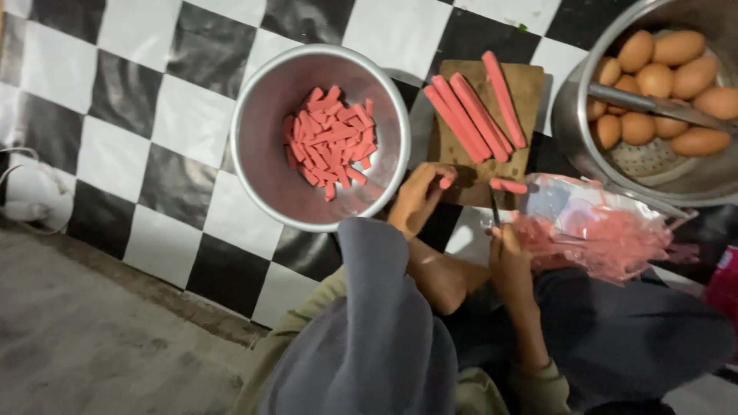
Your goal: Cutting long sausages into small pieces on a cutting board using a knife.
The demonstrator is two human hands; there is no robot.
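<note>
Sausage piece (445, 182) sits pinched in my left hand (419, 198) at the cutting board (520, 92) edge, and my right hand's (509, 257) grip on the knife (495, 209) could slip toward those fingers.

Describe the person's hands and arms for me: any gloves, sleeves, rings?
Both hands are bare, with no gloves. The left hand and right hand show no rings or watch that I can make out, though the picture is soft. The forearms are uncovered up to olive-green sleeves pushed back near the elbows. A grey cloth hangs down in front of the left arm.
</note>
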